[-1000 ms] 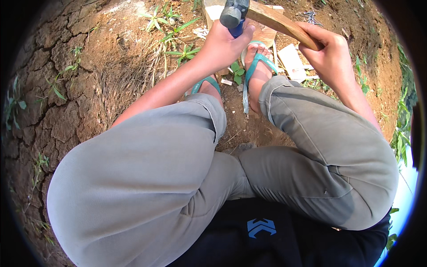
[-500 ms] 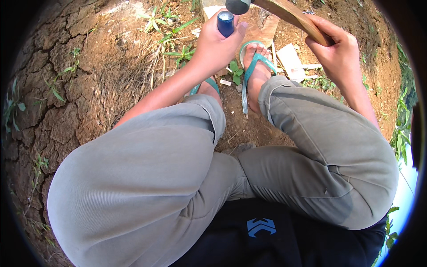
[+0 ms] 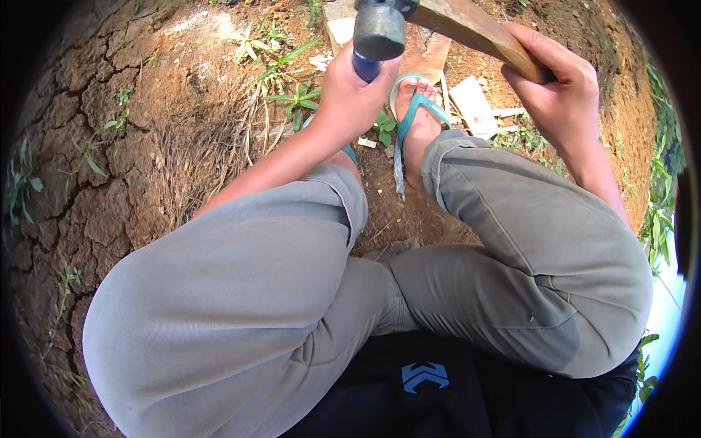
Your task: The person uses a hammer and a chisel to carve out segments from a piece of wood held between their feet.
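My left hand [image 3: 358, 91] is wrapped around the blue handle of a chisel [image 3: 365, 67], held upright; its blade is hidden below my fist. In my right hand [image 3: 558, 87] is the wooden handle of a hammer [image 3: 467, 31], gripped near its end. The hammer's metal head [image 3: 380, 33] is over the chisel's top and covers it from view; whether they touch I cannot tell. Beneath my left hand lies a wooden board [image 3: 431, 55], partly hidden by the hand and the hammer.
My right foot in a teal flip-flop [image 3: 414, 117] stands close by the board. Pale wood scraps [image 3: 473, 106] lie on the brown soil to its right. Small green plants [image 3: 298, 98] and dry grass [image 3: 193, 153] grow at the left, beside cracked earth [image 3: 66, 146].
The hammer head has come down and toward me, from beyond the chisel to over its top. Both hands keep their grips; my left hand has shifted slightly.
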A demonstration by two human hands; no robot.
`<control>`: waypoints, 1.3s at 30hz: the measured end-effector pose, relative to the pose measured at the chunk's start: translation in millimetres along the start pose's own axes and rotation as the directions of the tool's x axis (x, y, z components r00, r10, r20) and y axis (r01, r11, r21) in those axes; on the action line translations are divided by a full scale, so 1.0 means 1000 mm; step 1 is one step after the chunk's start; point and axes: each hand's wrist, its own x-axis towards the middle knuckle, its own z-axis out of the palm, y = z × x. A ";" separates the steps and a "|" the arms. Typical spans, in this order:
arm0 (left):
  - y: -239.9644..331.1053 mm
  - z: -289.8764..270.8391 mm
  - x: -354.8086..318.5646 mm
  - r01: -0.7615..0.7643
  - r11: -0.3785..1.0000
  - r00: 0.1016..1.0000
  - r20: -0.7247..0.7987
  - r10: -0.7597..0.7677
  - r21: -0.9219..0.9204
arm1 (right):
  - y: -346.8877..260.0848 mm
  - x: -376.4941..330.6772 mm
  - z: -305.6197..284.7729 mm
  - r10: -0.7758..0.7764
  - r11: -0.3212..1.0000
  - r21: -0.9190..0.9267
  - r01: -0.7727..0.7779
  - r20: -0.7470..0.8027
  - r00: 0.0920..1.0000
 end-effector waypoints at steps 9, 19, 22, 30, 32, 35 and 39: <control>-0.001 -0.001 0.003 0.033 0.999 0.999 0.015 -0.033 0.019 | -0.003 -0.002 0.006 0.001 1.000 -0.026 -0.003 -0.051 0.999; -0.038 -0.008 -0.044 0.153 0.988 0.985 0.086 -0.151 -0.010 | -0.001 -0.001 0.001 0.117 0.991 -0.055 -0.122 -0.083 0.990; -0.010 -0.017 -0.023 0.171 0.979 0.981 0.106 -0.159 -0.111 | 0.008 -0.002 0.009 0.139 0.989 -0.043 -0.139 -0.020 0.990; 0.010 -0.039 -0.005 0.065 0.915 0.998 0.015 -0.064 -0.397 | 0.091 -0.028 0.042 0.423 0.903 -0.013 -0.429 0.193 0.885; 0.017 -0.047 -0.003 0.041 0.908 0.999 0.030 -0.032 -0.416 | 0.118 -0.052 0.062 0.504 0.848 0.044 -0.528 0.238 0.830; 0.029 -0.061 0.005 -0.019 0.894 1.000 -0.017 0.013 -0.447 | 0.164 -0.086 0.083 0.575 0.812 -0.072 -0.580 0.274 0.771; 0.035 -0.080 0.025 -0.124 0.863 0.990 -0.122 0.074 -0.489 | 0.188 -0.119 0.105 0.590 0.805 -0.067 -0.589 0.180 0.787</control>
